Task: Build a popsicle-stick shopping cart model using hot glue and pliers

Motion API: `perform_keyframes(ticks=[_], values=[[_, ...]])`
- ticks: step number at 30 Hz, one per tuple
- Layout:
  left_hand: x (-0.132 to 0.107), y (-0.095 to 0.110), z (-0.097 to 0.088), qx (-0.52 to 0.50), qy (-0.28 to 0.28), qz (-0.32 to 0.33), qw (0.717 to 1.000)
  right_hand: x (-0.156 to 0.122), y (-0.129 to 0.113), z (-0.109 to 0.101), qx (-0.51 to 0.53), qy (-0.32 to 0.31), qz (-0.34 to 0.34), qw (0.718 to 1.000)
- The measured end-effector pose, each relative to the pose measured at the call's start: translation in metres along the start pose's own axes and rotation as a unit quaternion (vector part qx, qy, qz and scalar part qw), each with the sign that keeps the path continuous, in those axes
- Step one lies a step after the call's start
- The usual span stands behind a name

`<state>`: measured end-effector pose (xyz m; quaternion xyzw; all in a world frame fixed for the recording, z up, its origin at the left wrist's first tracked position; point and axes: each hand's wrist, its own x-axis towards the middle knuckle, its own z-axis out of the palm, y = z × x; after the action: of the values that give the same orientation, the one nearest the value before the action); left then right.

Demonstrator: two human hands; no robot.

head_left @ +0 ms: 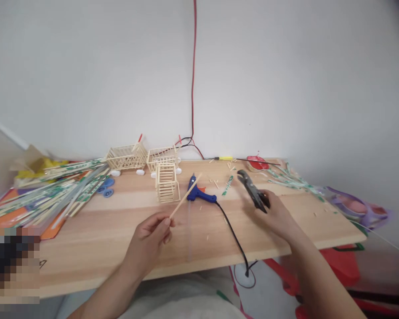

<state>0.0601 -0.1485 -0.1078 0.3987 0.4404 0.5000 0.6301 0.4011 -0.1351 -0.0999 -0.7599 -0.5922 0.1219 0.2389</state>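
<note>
Between thumb and fingers, my left hand (pixel 154 230) pinches a thin wooden stick (pixel 182 199) that slants up to the right, its far end in front of the glue gun. My right hand (pixel 275 215) is closed around the handles of a pair of pliers (pixel 251 188), jaws pointing up and left over the table. The blue glue gun (pixel 199 194) lies on the wood between both hands, with a clear glue stick (pixel 189 230) at its rear. Just beyond my left hand stands a small stick-built frame (pixel 166 184).
Two wheeled stick carts (pixel 128 157) (pixel 162 155) stand near the wall. Wrapped sticks (pixel 66 190) and blue wheels (pixel 108 188) lie left. A black cord (pixel 232 230) runs over the table's front edge (pixel 216 266). Wrappers (pixel 295 184) and a red-topped container (pixel 257 163) are at right.
</note>
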Motion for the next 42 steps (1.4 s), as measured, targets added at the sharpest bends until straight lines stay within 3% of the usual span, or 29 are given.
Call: perform_keyframes(ticks=[3, 5, 7, 11, 17, 21, 33, 42], values=[[0.003, 0.002, 0.013, -0.068, -0.014, 0.004, 0.998, -0.033, -0.024, -0.005, 0.185, -0.069, -0.08, 0.977], [0.003, 0.004, 0.021, -0.083, -0.032, 0.016, 0.996, -0.053, -0.045, -0.005, 0.241, -0.135, -0.124, 0.953], [0.002, 0.008, 0.027, -0.087, -0.045, 0.026, 0.995, -0.067, -0.063, 0.0, 0.255, -0.178, -0.159, 0.937], [-0.002, 0.014, 0.033, -0.084, -0.051, 0.038, 0.994, -0.079, -0.082, 0.012, 0.201, -0.222, -0.128, 0.946], [-0.003, 0.016, 0.031, -0.036, -0.055, 0.056, 0.996, -0.085, -0.094, 0.018, 0.201, -0.222, -0.174, 0.938], [-0.003, 0.013, 0.031, 0.034, -0.076, 0.101, 0.991, -0.084, -0.106, 0.018, 0.19, -0.199, -0.2, 0.94], [-0.005, 0.026, 0.031, 0.25, -0.07, 0.21, 0.943, -0.085, -0.111, 0.027, 0.134, -0.166, -0.228, 0.95], [-0.003, 0.02, 0.026, 0.275, -0.079, 0.183, 0.94, -0.086, -0.111, 0.037, 0.111, -0.187, -0.206, 0.954]])
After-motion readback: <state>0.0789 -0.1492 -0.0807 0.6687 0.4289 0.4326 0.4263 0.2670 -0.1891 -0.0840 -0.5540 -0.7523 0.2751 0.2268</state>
